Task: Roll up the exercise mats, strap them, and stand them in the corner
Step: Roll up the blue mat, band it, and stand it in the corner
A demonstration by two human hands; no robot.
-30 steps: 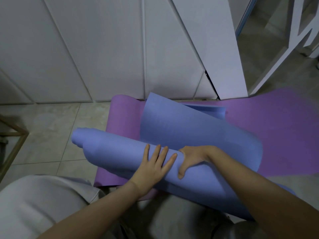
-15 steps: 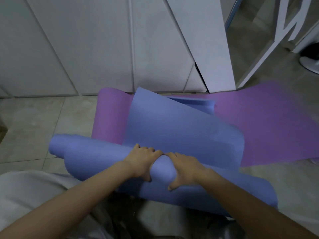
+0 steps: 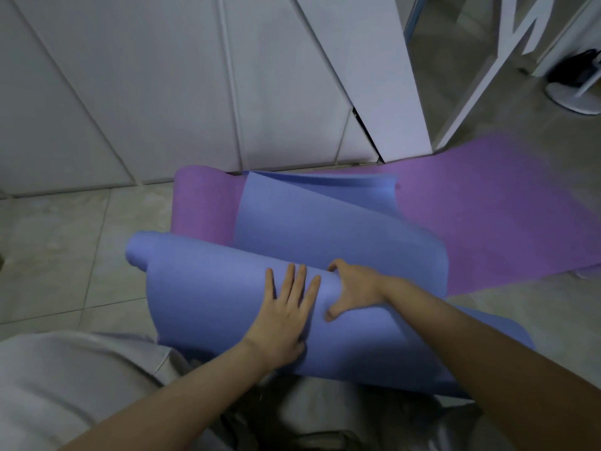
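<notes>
Holding a part-rolled blue exercise mat (image 3: 208, 288) over a purple exercise mat (image 3: 487, 216)

Item 1, blue exercise mat: near portion wound into a thick roll lying across the person's front; the roll's left end juts out past the purple mat's edge, over the tiled floor (image 3: 65, 249); the unrolled remainder rises from behind the roll in a loose wave, its far edge folded over and reaching almost to the cabinet base.

Item 2, purple exercise mat: spread flat on the floor beneath the blue one; running away to the right; its left end curls up slightly just beside the cabinet.

Item 3, left hand (image 3: 286, 307): palm laid flat on top of the roll; fingers straight and spread; pressing, not clasping.

Item 4, right hand (image 3: 354, 288): just beside the left; fingers hooked over the far side of the roll, thumb on the near side; grasping the blue mat.

Item 5, surroundings: white cabinet doors (image 3: 162, 76) along the back; one white door panel (image 3: 383, 76) standing ajar; a round white stand base (image 3: 572, 92) on the floor at far right; pale grey clothing (image 3: 65, 385) at lower left.
</notes>
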